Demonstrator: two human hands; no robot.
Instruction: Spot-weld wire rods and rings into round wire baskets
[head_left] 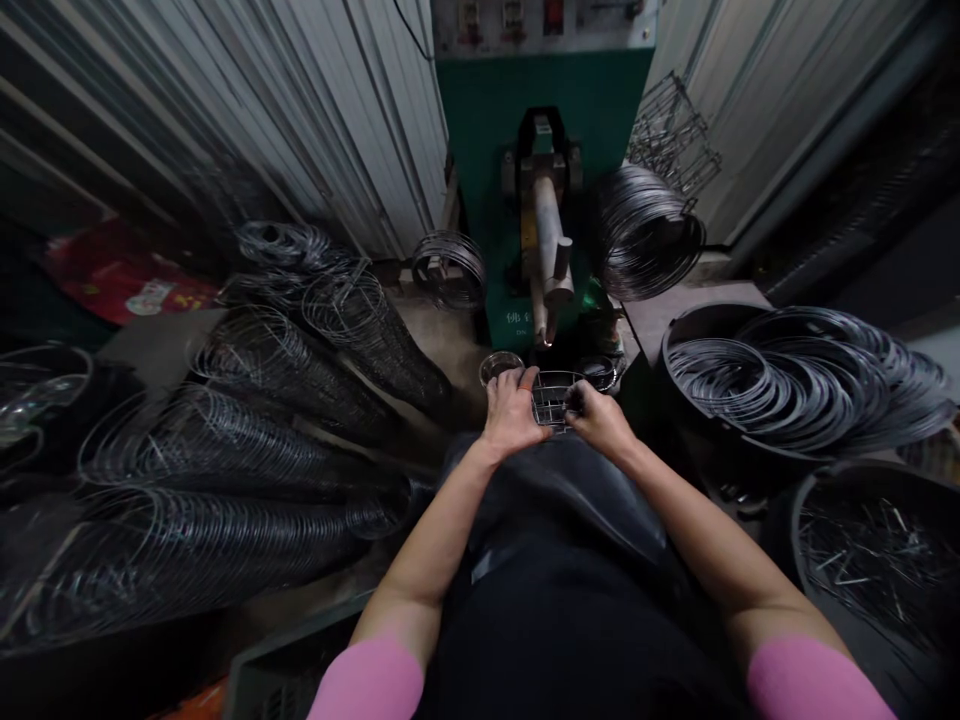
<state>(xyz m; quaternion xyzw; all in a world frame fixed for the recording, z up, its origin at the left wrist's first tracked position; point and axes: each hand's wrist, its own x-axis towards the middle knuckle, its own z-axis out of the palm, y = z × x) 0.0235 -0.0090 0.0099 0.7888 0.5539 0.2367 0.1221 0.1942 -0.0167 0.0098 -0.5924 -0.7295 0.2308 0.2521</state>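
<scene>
Both hands are at a small round wire basket (553,398) just above my lap, below the tip of a spot welding machine (551,235). My left hand (516,408) grips the basket's left side, its fingers over the rim. At the right side, my right hand (598,415) is closed with fingertips pressed together by the wires; whether it pinches the basket or a small loose wire is hidden. The welder's electrode tip (546,335) stands apart from the basket, beyond it.
Wire rings hang on both sides of the green cabinet (480,130). Long stacks of wire baskets (247,530) lie at left. At right stand a black tub (675,400) of wire rings and a bucket (799,540) of short wire pieces. A crate (247,670) is at lower left.
</scene>
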